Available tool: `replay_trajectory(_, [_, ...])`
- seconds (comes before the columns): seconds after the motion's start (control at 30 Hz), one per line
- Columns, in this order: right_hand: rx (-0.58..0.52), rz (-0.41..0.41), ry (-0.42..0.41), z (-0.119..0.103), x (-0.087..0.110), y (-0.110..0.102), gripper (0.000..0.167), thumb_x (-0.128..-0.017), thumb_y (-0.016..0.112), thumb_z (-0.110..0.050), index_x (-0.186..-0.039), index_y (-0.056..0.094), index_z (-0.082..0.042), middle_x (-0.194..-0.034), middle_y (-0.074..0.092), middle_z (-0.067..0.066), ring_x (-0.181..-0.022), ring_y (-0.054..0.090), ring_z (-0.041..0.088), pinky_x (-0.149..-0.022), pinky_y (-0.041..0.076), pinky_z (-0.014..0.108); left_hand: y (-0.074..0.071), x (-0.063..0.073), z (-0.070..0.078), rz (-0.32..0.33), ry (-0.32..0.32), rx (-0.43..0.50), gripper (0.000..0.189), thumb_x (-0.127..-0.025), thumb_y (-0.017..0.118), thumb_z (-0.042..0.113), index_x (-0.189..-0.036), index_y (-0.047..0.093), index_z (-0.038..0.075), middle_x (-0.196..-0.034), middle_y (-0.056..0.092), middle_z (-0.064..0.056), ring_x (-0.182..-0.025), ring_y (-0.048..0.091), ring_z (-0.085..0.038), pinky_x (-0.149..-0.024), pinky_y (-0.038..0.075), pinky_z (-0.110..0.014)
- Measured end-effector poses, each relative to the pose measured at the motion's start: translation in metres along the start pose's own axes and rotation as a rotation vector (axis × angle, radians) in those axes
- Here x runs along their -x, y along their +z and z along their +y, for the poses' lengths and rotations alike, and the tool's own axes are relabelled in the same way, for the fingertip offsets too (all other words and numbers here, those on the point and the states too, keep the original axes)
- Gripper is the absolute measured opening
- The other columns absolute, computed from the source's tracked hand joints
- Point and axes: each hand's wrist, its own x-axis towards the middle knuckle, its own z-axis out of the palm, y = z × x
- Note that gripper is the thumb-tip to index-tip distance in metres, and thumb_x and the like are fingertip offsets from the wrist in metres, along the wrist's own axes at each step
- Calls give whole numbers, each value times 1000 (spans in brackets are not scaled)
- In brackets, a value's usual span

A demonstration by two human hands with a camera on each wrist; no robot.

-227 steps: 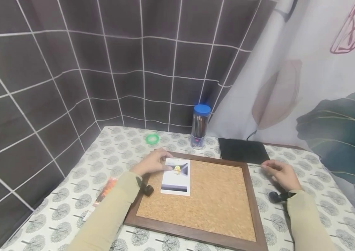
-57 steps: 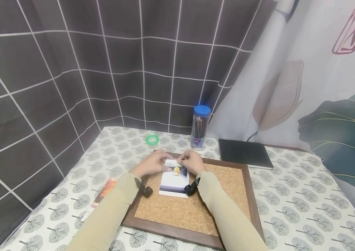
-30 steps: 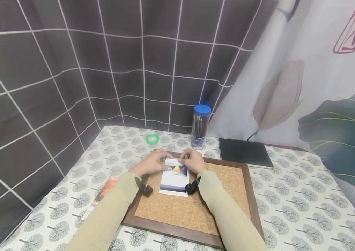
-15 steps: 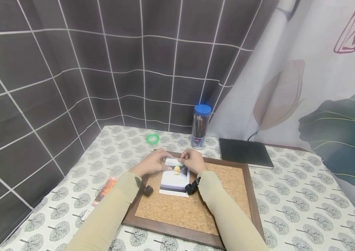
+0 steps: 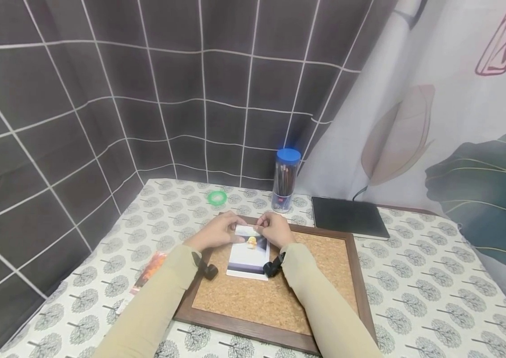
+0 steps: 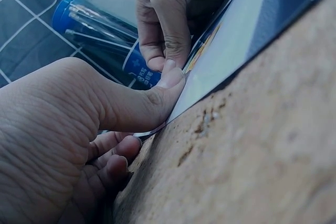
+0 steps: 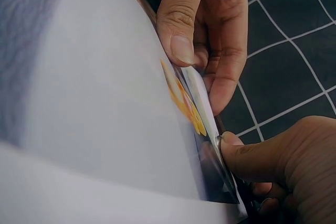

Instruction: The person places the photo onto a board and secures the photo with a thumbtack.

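A white-bordered photo print [image 5: 246, 261] with a small yellow figure lies at the upper left of the framed cork board [image 5: 253, 303]. My left hand [image 5: 217, 232] holds the print's left side near the top corner. In the left wrist view, its thumb presses on the print's edge while the other fingers curl behind. My right hand [image 5: 276, 229] pinches at the top edge with thumb and index finger. In the right wrist view, the print's edge bows up between both hands. I cannot tell whether something small sits between the right fingertips.
Behind the board stand a blue-lidded clear tube of pencils [image 5: 285, 181] and a green tape roll [image 5: 217, 198]. A flat black pad [image 5: 347, 217] lies at the back right. An orange-red printed sheet [image 5: 151, 271] is partly under the left sleeve.
Several seconds ago my right hand was beside the board on the right; it moved left to the print's top edge. Over the last second both hands have stayed nearly still.
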Motion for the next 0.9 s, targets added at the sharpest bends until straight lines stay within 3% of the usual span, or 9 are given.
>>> replay_trajectory(0.9, [8, -14, 31, -6, 2, -3, 14, -85, 80, -17, -85, 66, -13, -70, 53, 1, -65, 49, 17, -64, 41, 31, -1, 3, 3, 8, 11, 2, 47, -82, 82, 34, -123, 68, 15, -96, 56, 4, -87, 52, -13, -78, 48, -32])
